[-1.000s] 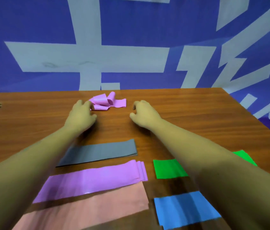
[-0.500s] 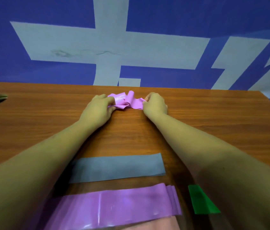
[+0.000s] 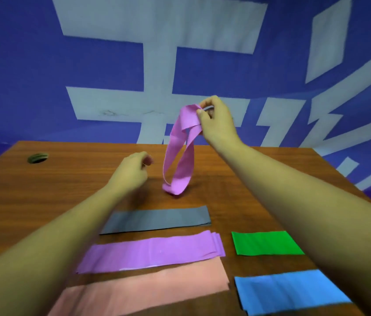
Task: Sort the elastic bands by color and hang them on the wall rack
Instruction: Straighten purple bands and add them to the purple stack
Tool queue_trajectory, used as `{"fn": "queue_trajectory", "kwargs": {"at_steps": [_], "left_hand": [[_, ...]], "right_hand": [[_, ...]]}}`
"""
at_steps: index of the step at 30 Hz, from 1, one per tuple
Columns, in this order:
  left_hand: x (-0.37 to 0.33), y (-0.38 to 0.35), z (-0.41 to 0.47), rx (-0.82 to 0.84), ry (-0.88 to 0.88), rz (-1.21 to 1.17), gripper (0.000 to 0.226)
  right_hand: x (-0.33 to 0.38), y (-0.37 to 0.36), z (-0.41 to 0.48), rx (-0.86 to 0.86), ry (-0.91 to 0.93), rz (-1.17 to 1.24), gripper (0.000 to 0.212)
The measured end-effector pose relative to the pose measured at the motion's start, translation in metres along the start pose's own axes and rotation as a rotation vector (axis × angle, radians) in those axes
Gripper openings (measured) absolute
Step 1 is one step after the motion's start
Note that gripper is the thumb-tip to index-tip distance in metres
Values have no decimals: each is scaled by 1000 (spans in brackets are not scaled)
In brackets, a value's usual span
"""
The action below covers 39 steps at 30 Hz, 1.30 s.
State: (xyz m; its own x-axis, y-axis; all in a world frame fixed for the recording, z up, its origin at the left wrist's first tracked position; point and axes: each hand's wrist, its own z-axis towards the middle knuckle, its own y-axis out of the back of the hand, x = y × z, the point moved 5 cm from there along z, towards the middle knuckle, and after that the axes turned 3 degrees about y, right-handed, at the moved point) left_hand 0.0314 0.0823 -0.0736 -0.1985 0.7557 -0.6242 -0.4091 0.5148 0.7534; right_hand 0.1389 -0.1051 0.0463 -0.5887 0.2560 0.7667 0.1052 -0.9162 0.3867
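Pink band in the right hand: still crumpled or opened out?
Opened out. The pink band hangs as an open loop from the right hand, its bottom curl at the table; whether it touches, cannot tell.

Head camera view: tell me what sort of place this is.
Probably a workspace or gym storage corner: a wooden desk with a cable hole, flat stacks of elastic bands, and a blue wall painted with large pale characters.

Five flat stacks of bands (image 3: pixel 157 219) lie along the table's (image 3: pixel 259 174) near edge; a hole (image 3: pixel 37 158) sits at its far-left corner.
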Motion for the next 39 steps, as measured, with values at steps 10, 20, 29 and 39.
{"fn": "queue_trajectory", "kwargs": {"at_steps": [10, 20, 29, 39], "left_hand": [[-156, 88, -66, 68, -154, -743, 39], [-220, 95, -135, 232, -241, -835, 4], [-176, 20, -172, 496, -57, -440, 27], [-132, 17, -160, 455, 380, -1053, 24]], "right_hand": [[142, 102, -32, 24, 125, 55, 13], [154, 156, -90, 49, -8, 202, 18], [157, 181, -105, -90, -71, 257, 15], [103, 212, -105, -269, -226, 127, 19]]}}
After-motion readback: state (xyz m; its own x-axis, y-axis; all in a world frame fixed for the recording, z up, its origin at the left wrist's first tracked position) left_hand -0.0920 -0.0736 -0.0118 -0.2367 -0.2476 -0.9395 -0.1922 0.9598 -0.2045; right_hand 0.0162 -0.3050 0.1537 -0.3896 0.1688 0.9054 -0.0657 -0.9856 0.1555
